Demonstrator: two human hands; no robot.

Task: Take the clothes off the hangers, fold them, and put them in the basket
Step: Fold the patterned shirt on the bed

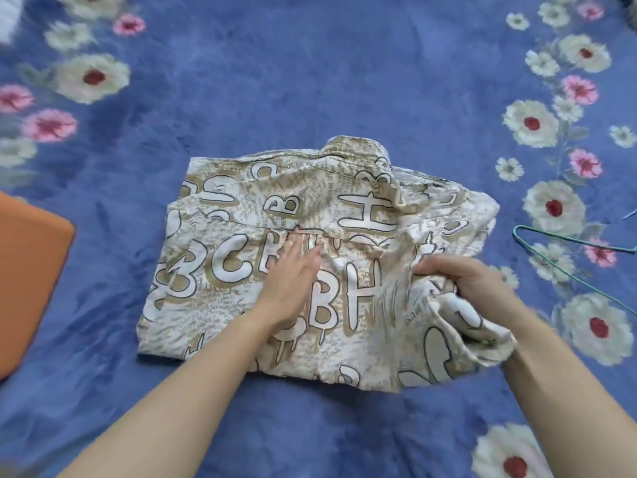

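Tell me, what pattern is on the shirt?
The shirt has big white letters on beige; head view shows it.

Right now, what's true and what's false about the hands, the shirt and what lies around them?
1. The left hand lies flat on the shirt. True.
2. The right hand holds nothing. False: it grips a bunch of the shirt's right side.
3. The shirt hangs on the hanger. False: the hanger lies bare on the rug, right of the shirt.
4. The rug is blue with flowers. True.
5. An orange thing lies right of the shirt. False: it lies at the left edge of the view.
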